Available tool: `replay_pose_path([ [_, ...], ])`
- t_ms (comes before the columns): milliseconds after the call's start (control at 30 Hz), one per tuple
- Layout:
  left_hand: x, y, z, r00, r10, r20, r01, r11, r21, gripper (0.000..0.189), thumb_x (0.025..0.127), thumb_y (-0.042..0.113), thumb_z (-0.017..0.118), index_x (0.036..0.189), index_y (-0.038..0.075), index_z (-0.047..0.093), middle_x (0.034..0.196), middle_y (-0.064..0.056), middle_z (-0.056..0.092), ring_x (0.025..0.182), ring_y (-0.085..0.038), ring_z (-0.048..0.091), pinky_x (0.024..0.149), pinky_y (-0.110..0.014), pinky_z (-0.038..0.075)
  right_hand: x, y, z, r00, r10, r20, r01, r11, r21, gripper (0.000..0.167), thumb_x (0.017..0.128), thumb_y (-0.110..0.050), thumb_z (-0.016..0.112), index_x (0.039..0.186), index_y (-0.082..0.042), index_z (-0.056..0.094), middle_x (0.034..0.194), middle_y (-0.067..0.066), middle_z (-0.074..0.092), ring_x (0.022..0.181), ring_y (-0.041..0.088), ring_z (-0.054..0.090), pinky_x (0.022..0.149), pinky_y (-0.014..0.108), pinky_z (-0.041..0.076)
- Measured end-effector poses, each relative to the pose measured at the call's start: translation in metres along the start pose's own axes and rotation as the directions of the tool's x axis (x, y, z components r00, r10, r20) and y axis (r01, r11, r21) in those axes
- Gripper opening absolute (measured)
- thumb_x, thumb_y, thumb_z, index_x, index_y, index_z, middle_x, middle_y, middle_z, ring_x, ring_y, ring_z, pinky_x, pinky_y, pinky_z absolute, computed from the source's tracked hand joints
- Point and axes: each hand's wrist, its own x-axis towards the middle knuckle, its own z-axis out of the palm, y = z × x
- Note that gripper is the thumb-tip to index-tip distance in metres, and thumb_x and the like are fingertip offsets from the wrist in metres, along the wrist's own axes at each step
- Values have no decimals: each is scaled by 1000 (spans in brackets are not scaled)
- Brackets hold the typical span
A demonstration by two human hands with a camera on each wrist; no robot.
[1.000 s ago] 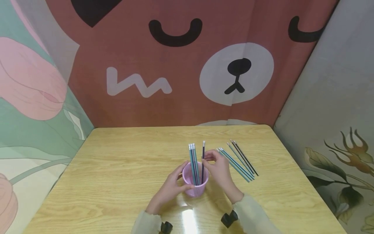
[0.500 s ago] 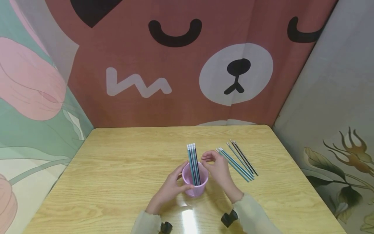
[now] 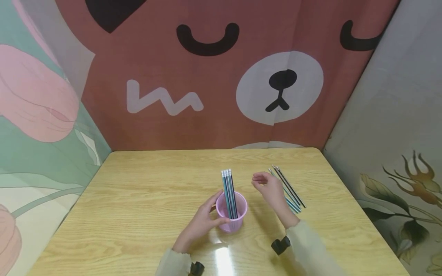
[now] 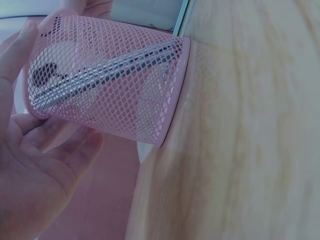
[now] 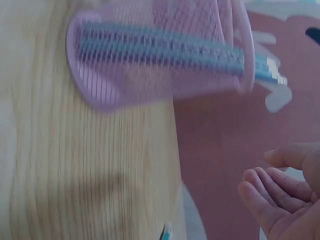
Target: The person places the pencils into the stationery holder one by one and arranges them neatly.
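A pink mesh pencil cup [image 3: 232, 227] stands upright on the wooden table, with several teal and dark pencils [image 3: 228, 193] leaning together inside, white-tipped ends up. My left hand [image 3: 201, 223] holds the cup from the left, thumb at its near side and fingers round the far side. In the left wrist view the thumb and fingers [image 4: 75, 150] lie about the cup's upper part. My right hand [image 3: 272, 190] hovers to the right of the cup, nothing in it, fingers loosely bent. In the right wrist view its fingertips [image 5: 247, 192] are apart from the cup.
More teal and dark pencils [image 3: 289, 186] lie on the table [image 3: 148, 199] at the right, partly hidden behind my right hand and forearm. A curtain with a bear print [image 3: 207, 130] hangs behind the table's far edge.
The dark pencil in my right hand has been let go and now leans with the others in the cup. My right hand has moved right towards the loose pencils. The left hand stays put.
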Motion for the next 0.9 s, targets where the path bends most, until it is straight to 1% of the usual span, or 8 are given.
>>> replay_pose_path([
  [100,0,0,1,1000,-7,4,7,1000,-2,92,80,31,77,153,7,25,158,-14,30,141,-37,37,114,-54,37,5,12,-8,1000,11,9,-10,997,-72,22,83,-3,72,103,3,69,95,16,74,87,30,72,81,42,60],
  [267,1,-1,1,1000,-2,-1,2,1000,-5,92,80,30,77,153,8,26,158,-13,31,142,-36,36,115,-54,36,11,31,-14,997,51,53,-41,984,-174,21,86,-4,68,105,4,68,97,16,73,89,30,70,79,42,60],
  [400,0,-1,1,1000,1,-3,-1,1000,-5,92,80,29,77,152,6,26,157,-14,31,142,-36,36,115,-53,37,13,47,-13,990,100,97,-72,963,-260,20,87,-4,66,104,5,67,98,18,72,89,30,69,76,40,60],
  [533,0,0,1,1000,-10,-4,10,1000,-11,93,79,29,78,152,4,25,157,-15,31,140,-38,37,114,-54,37,15,63,-12,975,164,150,-106,936,-335,21,87,-4,66,105,6,66,99,20,71,82,26,68,72,38,60],
  [633,0,0,1,1000,-18,-3,18,1000,-11,94,79,29,78,152,4,25,157,-16,30,139,-40,38,114,-55,37,17,73,-9,967,183,177,-101,913,-395,21,85,-4,67,104,6,66,98,19,70,81,26,66,73,39,60],
  [700,0,0,1,1000,-22,-1,22,1000,-10,94,79,29,78,152,4,25,158,-16,30,139,-40,38,114,-55,37,17,79,-7,967,174,184,-82,904,-420,20,83,-4,69,101,6,66,96,19,71,84,28,66,76,41,59],
  [800,0,-1,2,1000,-25,-2,25,1000,-4,94,79,29,78,152,5,25,158,-15,29,140,-39,37,114,-55,37,18,82,-6,967,166,194,-67,898,-434,19,81,-3,71,98,5,66,95,18,71,88,30,67,78,43,59],
  [900,0,-1,1,1000,-25,-5,25,1000,2,94,79,30,78,152,5,25,158,-15,29,140,-39,37,114,-54,37,18,82,-5,968,151,202,-47,895,-444,17,79,-2,73,95,2,67,90,14,71,83,27,67,76,42,58],
])
